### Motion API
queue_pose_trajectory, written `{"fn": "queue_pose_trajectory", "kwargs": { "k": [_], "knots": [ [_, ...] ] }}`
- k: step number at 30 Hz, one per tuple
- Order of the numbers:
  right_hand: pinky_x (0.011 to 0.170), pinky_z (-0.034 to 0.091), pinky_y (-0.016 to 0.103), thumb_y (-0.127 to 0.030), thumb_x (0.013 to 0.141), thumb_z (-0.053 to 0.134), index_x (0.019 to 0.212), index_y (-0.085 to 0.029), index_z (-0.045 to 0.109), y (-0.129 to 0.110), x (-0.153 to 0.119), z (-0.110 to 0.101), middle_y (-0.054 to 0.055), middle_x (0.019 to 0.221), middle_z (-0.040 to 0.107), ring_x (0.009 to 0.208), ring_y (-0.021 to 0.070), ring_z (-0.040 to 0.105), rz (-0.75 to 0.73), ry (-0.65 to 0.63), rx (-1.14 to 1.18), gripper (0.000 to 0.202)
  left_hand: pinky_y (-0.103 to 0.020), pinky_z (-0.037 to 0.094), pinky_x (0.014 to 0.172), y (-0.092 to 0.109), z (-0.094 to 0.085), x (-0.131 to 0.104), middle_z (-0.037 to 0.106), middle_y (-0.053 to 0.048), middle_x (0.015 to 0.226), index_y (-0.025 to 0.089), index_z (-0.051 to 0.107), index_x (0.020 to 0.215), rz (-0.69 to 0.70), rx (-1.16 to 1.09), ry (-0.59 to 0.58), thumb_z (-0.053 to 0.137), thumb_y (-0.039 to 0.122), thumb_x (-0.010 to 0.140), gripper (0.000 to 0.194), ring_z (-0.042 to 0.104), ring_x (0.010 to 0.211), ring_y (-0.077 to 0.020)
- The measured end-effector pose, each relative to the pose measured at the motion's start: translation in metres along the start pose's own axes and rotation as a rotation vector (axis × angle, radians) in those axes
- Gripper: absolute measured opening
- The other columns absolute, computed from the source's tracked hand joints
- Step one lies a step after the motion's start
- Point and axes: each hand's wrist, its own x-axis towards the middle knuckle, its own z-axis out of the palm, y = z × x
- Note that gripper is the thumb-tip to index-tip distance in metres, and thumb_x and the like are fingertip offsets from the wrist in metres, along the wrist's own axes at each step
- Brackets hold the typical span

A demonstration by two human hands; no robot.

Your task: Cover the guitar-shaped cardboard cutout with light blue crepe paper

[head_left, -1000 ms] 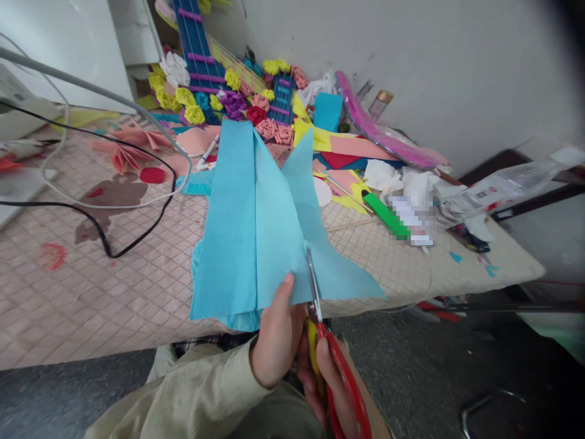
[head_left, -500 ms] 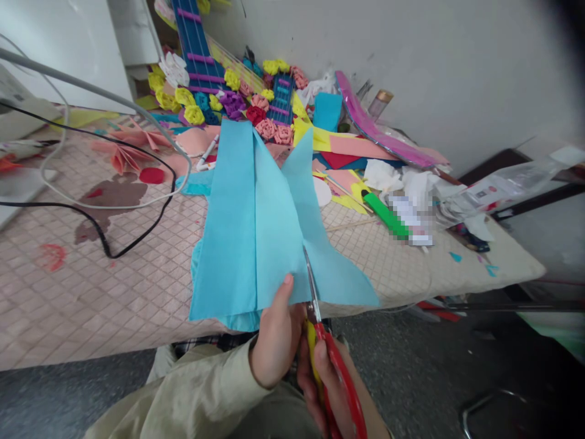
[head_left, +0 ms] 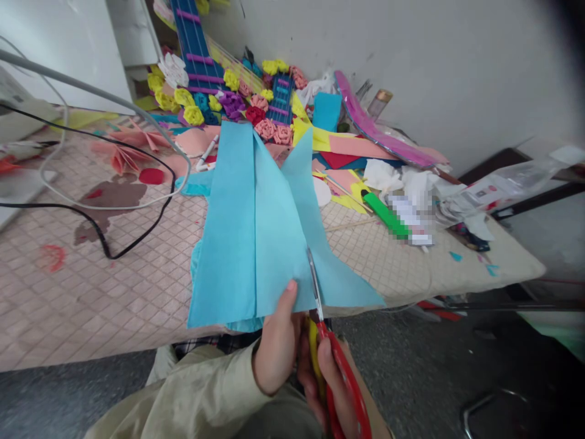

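Pinching blue paper at the near edge of the counter, the left hand likely steadies it for scissors clasped in the grip of the right hand.

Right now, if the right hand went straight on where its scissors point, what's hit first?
Likely the light blue paper; the scissors blades overlap it in view. Exact depth is unclear.

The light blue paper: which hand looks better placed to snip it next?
Probably the right hand: it holds the scissors, blades at the cut in the light blue paper. The left hand is busy holding the paper's near edge.
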Motion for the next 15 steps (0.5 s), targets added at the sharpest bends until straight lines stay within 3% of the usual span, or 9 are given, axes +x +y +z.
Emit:
{"fn": "queue_pose_trajectory", "kwargs": {
  "k": [6, 10, 15],
  "knots": [
    [0.027, 0.020, 0.013, -0.080, 0.069, 0.037, 0.054, -0.016, 0.043, 0.006, 0.003, -0.001, -0.007, 0.043, 0.038, 0.027, -0.0003, 0.027, -0.037, -0.068, 0.053, 0.065, -0.036, 0.018, 0.113, -0.003, -0.006, -0.002, 0.058, -0.008, 0.124, 0.016, 0.059, 0.116, 0.033, 0.061, 0.008, 0.060, 0.043, 0.077, 0.048, 0.039, 0.128, -0.0250],
    [0.028, 0.020, 0.012, -0.082, 0.066, 0.037, 0.053, -0.016, 0.041, 0.006, 0.003, 0.001, -0.006, 0.041, 0.038, 0.028, 0.0006, 0.030, 0.008, -0.024, 0.022, 0.067, -0.037, 0.016, 0.114, -0.005, -0.009, -0.002, 0.057, -0.008, 0.126, 0.016, 0.058, 0.117, 0.067, 0.087, 0.050, 0.064, 0.042, 0.075, 0.050, 0.038, 0.129, -0.0251],
    [0.027, 0.021, 0.013, -0.080, 0.068, 0.038, 0.071, -0.017, 0.049, 0.010, 0.003, 0.001, -0.007, 0.044, 0.040, 0.028, 0.0018, 0.030, -0.016, -0.006, 0.030, 0.064, -0.039, 0.017, 0.114, -0.008, -0.014, -0.001, 0.059, -0.007, 0.123, 0.016, 0.062, 0.109, 0.015, 0.113, 0.085, 0.065, 0.046, 0.073, 0.047, 0.042, 0.125, -0.0268]
  ]
}}
